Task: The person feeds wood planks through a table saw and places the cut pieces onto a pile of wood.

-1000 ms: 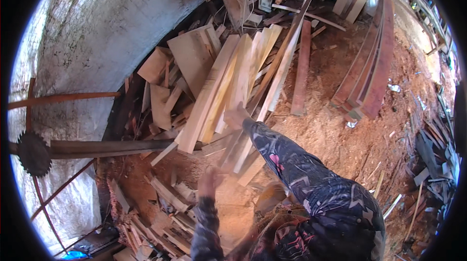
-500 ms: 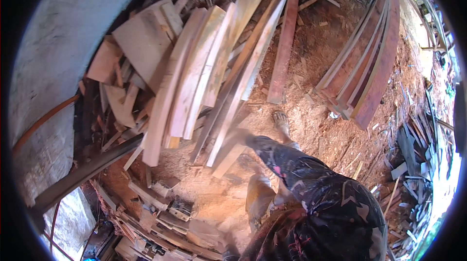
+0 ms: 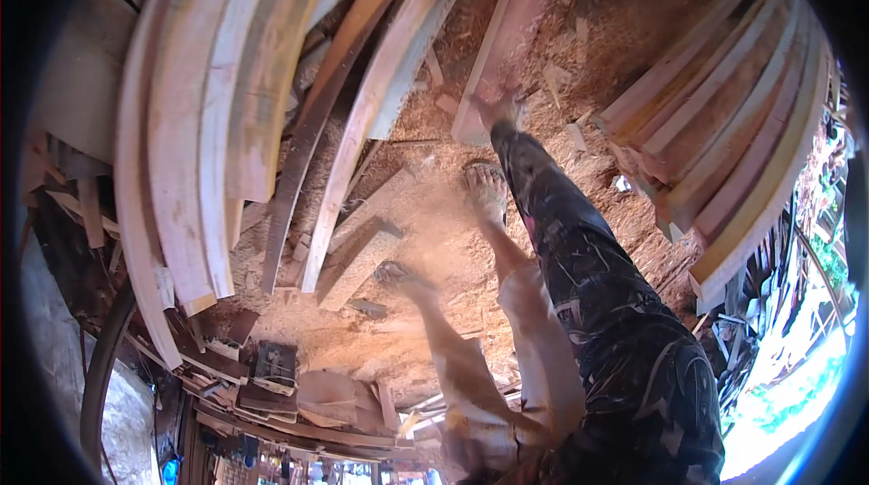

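My right hand point(image 3: 498, 110), at the end of a dark patterned sleeve, reaches down to the near end of a reddish wooden board point(image 3: 516, 28). Its fingers look spread over the board's end, a little blurred; whether they touch it I cannot make out. The board lies on the sawdust-covered ground, its far end past the top of the picture. My left hand is out of view. Just below the board's near end stands one of my feet point(image 3: 486, 185), in a sandal; the other foot point(image 3: 394, 273) is farther left.
Long pale planks point(image 3: 186, 123) lie side by side at the left, next to a dark narrow plank point(image 3: 312, 137). A stack of reddish boards point(image 3: 724, 123) lies at the right. Short offcuts point(image 3: 358, 259) rest near my left foot. Scrap wood point(image 3: 272, 385) is piled at the lower left.
The view has shifted so the planks look nearer. My right arm has stretched forward from over the pale planks to the near end of the reddish board.
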Motion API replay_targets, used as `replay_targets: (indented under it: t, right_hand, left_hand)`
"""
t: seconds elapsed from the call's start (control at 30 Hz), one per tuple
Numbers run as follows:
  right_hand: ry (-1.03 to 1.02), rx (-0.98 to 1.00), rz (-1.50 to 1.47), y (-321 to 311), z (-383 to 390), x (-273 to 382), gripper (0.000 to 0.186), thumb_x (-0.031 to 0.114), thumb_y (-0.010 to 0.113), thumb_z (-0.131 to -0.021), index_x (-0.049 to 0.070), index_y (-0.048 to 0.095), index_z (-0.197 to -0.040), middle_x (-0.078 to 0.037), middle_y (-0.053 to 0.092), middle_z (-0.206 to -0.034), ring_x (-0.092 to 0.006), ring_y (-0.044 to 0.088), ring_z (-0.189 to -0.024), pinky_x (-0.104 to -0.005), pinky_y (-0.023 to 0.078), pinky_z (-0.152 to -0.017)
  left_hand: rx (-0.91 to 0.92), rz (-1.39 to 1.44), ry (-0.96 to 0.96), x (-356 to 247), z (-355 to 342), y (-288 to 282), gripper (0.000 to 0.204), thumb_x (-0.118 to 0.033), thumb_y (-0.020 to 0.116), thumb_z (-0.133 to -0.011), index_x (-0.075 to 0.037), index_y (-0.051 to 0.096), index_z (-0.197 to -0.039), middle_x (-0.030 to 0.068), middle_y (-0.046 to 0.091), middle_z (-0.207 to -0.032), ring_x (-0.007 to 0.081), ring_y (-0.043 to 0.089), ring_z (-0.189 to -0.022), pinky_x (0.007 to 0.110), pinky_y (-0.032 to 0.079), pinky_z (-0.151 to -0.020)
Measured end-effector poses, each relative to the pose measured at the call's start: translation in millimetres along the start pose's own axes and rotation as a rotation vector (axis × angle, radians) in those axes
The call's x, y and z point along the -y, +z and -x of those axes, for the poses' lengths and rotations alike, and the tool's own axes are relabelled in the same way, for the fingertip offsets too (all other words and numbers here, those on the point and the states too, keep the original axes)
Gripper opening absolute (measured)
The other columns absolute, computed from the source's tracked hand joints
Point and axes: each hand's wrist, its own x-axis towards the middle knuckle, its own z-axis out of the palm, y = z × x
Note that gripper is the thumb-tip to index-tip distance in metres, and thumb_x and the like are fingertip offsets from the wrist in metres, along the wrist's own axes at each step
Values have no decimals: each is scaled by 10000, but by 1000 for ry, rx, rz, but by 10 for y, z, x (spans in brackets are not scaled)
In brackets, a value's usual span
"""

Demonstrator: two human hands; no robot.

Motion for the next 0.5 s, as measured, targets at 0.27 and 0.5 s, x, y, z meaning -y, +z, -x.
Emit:
replay_targets:
  t: [0.27, 0.5]
  right_hand:
    - [121, -75, -29, 267, -203, 79, 1487, 530, 878, -613, 0, -192, -1499, -377, 183, -1493, -504, 280, -1383, -564, 297, -1118]
    - [-346, 248, -611, -1722, 956, -297, 1062, 185, 819, -691, 33, 150, -1502, -181, 454, -1365, -290, 522, -1196, -393, 469, -988]
  left_hand:
    - [-39, -45, -41, -121, -330, 43, 415, -344, 619, -859, -45, 628, -1147, 222, 653, -1083, 403, 615, -995, 486, 483, -861]
    - [-91, 31, 23, -126, -180, 11, 372, -328, 633, -853, -64, 667, -1113, 216, 678, -1033, 383, 640, -967, 463, 501, -837]
